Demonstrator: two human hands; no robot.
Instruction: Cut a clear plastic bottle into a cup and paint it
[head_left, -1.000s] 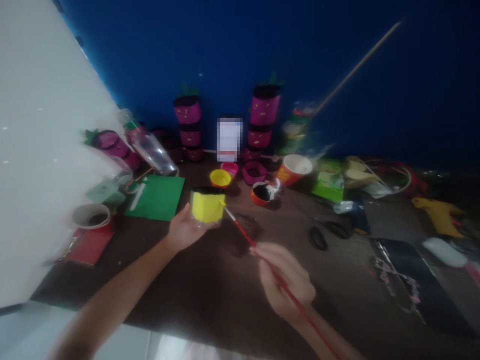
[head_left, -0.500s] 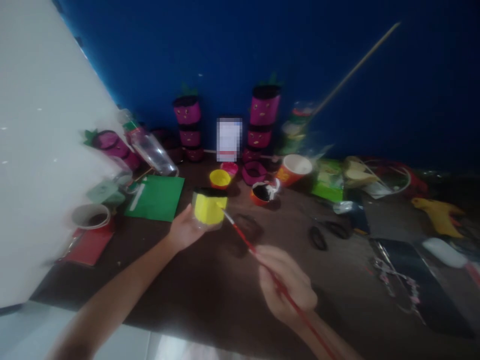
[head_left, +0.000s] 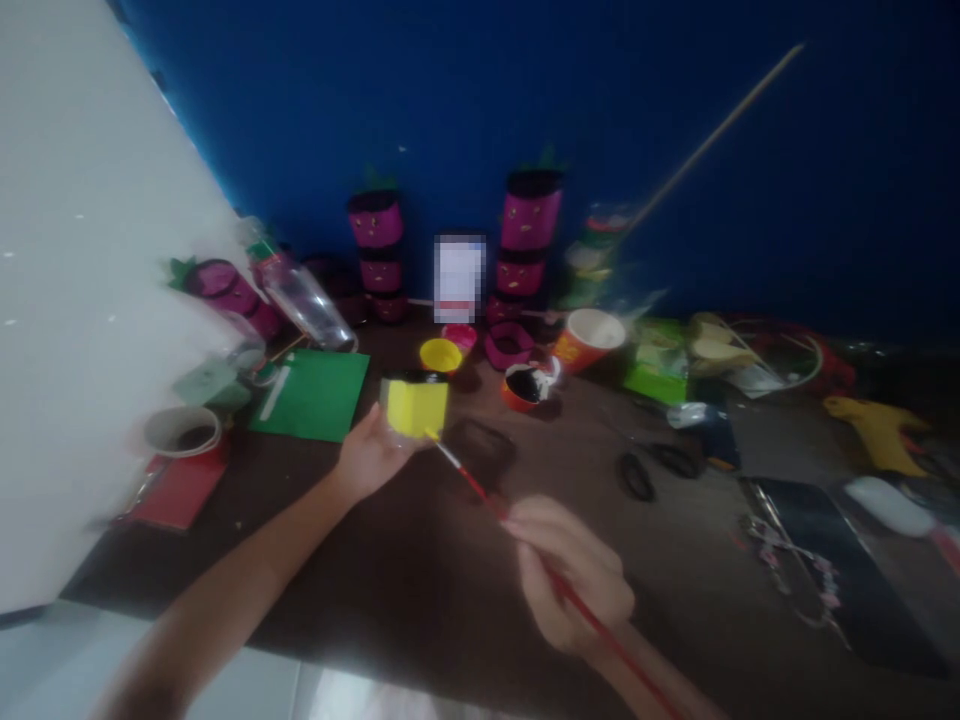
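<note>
My left hand grips a small clear plastic piece, cup-shaped, with a black rim and yellow paint on its side. It is held tilted above the dark table. My right hand is closed around a red paintbrush. The brush tip touches the lower right of the yellow side. Just behind the held piece stands a small cup of yellow paint. To its right sits a small orange cup with dark paint. A pink pot is partly hidden behind the yellow one.
Purple stacked containers with faces stand along the blue wall. A plastic bottle leans at left, near green paper and a paper cup. Scissors, a phone-like dark slab and a yellow glue gun lie at right.
The brush tip has moved down and left along the yellow side. The held piece has turned slightly and shifted a little left. Other things stay in place.
</note>
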